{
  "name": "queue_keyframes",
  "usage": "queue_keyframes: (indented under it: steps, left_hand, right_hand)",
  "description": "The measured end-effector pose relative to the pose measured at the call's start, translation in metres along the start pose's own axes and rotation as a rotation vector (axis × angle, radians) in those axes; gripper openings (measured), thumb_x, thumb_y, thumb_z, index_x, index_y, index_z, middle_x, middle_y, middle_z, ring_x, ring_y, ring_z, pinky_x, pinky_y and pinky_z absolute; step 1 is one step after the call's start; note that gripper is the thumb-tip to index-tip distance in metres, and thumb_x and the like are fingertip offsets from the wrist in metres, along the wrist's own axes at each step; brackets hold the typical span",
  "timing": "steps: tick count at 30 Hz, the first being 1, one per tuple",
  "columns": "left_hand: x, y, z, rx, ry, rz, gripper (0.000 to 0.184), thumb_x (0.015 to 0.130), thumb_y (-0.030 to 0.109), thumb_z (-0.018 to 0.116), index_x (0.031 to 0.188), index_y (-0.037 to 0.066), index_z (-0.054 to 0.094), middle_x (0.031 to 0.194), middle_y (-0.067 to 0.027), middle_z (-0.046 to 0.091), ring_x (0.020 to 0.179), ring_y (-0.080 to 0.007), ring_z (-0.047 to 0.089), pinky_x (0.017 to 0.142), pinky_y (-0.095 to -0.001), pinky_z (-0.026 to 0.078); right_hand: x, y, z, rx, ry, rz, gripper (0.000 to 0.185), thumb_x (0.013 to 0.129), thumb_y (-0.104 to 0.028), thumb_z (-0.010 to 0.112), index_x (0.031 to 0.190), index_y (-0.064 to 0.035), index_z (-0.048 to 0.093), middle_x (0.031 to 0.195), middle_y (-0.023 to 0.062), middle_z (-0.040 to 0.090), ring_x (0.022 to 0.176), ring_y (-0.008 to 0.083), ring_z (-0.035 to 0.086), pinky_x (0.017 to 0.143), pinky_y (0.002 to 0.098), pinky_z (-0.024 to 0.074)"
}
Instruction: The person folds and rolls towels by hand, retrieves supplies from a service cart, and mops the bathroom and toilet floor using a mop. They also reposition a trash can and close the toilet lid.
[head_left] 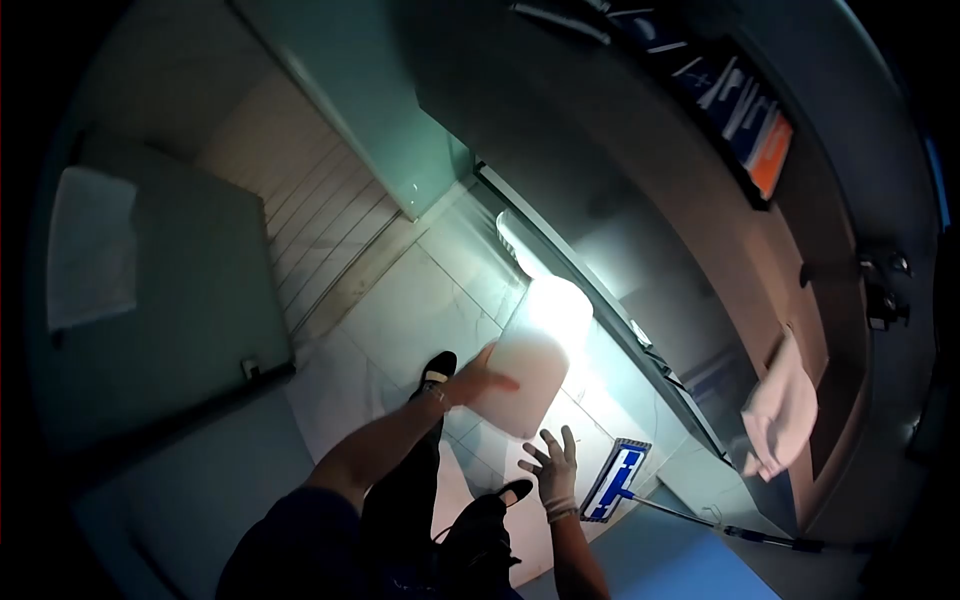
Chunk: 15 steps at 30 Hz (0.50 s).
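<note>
A white container with rounded corners [525, 375], perhaps a bin, is in front of me above the tiled floor, its far end washed out by glare. My left hand [481, 382] is at its near left side with thumb and fingers apart; it seems to touch the side, though the contact is partly unclear. My right hand [553, 467] is raised just off the container's near right corner, fingers spread and holding nothing. Beyond the container a pale curved piece [514, 243] leans near the counter base; I cannot tell whether it is attached.
A flat mop with a blue and white head [616, 481] lies to the right, its pole [740, 533] stretching rightward. A pinkish cloth [783, 412] hangs from the counter shelf [725, 290]. At left stands a greenish panel [200, 260] with a white sheet [92, 248].
</note>
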<state>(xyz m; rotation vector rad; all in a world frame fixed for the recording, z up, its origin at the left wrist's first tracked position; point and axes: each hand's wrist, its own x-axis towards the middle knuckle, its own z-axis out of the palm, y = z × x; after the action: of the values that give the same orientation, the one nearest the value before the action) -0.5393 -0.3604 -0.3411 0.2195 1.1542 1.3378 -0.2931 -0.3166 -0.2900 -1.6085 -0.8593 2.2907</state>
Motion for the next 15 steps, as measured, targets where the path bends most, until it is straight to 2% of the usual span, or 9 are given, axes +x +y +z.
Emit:
queue_keyframes:
  steps: [2,4,5,7,9,11,12,13,15]
  left_hand:
    - [0.084,0.020,-0.025,0.021,-0.059,0.063,0.081,0.062,0.012,0.076,0.130,0.001,0.034,0.115,-0.0114,0.053,0.106,-0.0201,0.051,0.091,-0.0331,0.042]
    - [0.143,0.060,-0.028,0.407,0.063,0.126,0.066,0.065,0.015,0.073,0.124,0.001,0.045,0.107,-0.0155,0.058,0.104,-0.0191,0.052,0.089,-0.0322,0.043]
    - [0.185,0.081,-0.037,0.709,-0.099,0.055,0.053,0.068,0.018,0.069,0.115,0.001,0.052,0.103,-0.0178,0.059,0.102,-0.0212,0.054,0.088,-0.0326,0.044]
    - [0.256,0.084,-0.047,1.169,-0.116,0.120,0.051,0.069,0.019,0.069,0.114,0.002,0.053,0.104,-0.0175,0.059,0.103,-0.0219,0.053,0.088,-0.0332,0.044]
    - [0.310,0.071,-0.056,1.460,-0.095,0.085,0.049,0.069,0.019,0.068,0.112,0.002,0.053,0.106,-0.0172,0.058,0.104,-0.0226,0.053,0.088,-0.0338,0.044]
    - [0.338,0.045,-0.067,1.612,-0.058,0.036,0.046,0.069,0.019,0.067,0.110,0.003,0.054,0.107,-0.0169,0.058,0.104,-0.0233,0.052,0.088,-0.0343,0.043]
    - [0.344,0.032,-0.072,1.646,-0.036,0.021,0.045,0.069,0.019,0.067,0.110,0.003,0.055,0.108,-0.0167,0.057,0.105,-0.0236,0.052,0.088,-0.0346,0.043]
    - [0.344,0.024,-0.073,1.662,-0.025,0.009,0.044,0.069,0.020,0.066,0.109,0.004,0.055,0.109,-0.0165,0.057,0.105,-0.0240,0.052,0.088,-0.0349,0.043]
    - [0.338,0.014,-0.076,1.678,-0.011,0.012,0.042,0.069,0.020,0.066,0.107,0.004,0.056,0.110,-0.0162,0.057,0.106,-0.0247,0.051,0.088,-0.0355,0.043]
  right_hand:
    - [0.004,0.008,0.016,-0.042,0.070,0.021,0.065,0.091,-0.017,0.052,0.142,-0.0069,0.014,0.129,0.0181,0.042,0.094,0.0288,0.059,0.067,0.0356,0.0543]
    - [-0.008,0.034,0.008,-0.107,0.093,0.073,0.060,0.090,-0.010,0.049,0.141,-0.0060,0.017,0.129,0.0180,0.042,0.091,0.0270,0.061,0.065,0.0326,0.0543]
    - [-0.015,0.044,0.002,-0.099,0.117,0.116,0.059,0.090,-0.007,0.047,0.141,-0.0054,0.018,0.128,0.0181,0.043,0.089,0.0259,0.061,0.065,0.0309,0.0543]
    - [-0.036,0.064,-0.012,-0.014,0.234,0.173,0.059,0.089,-0.004,0.047,0.141,-0.0054,0.019,0.128,0.0184,0.043,0.087,0.0254,0.062,0.064,0.0299,0.0543]
    - [-0.056,0.085,-0.028,-0.051,0.381,0.228,0.058,0.089,-0.011,0.048,0.140,-0.0040,0.020,0.126,0.0171,0.044,0.084,0.0246,0.062,0.062,0.0295,0.0546]
    - [-0.081,0.123,-0.066,0.070,0.399,0.275,0.065,0.090,-0.012,0.050,0.142,-0.0132,0.012,0.127,0.0186,0.039,0.091,0.0379,0.060,0.067,0.0474,0.0556]
    - [-0.094,0.142,-0.085,0.144,0.369,0.263,0.066,0.090,-0.010,0.051,0.142,-0.0164,0.011,0.126,0.0183,0.038,0.090,0.0401,0.060,0.067,0.0520,0.0554]
    - [-0.101,0.147,-0.089,0.123,0.434,0.324,0.066,0.090,-0.010,0.052,0.142,-0.0165,0.012,0.126,0.0182,0.037,0.088,0.0395,0.060,0.064,0.0524,0.0559]
    - [-0.120,0.153,-0.089,0.140,0.480,0.265,0.066,0.090,-0.011,0.052,0.142,-0.0155,0.011,0.126,0.0179,0.037,0.086,0.0397,0.061,0.061,0.0497,0.0565]
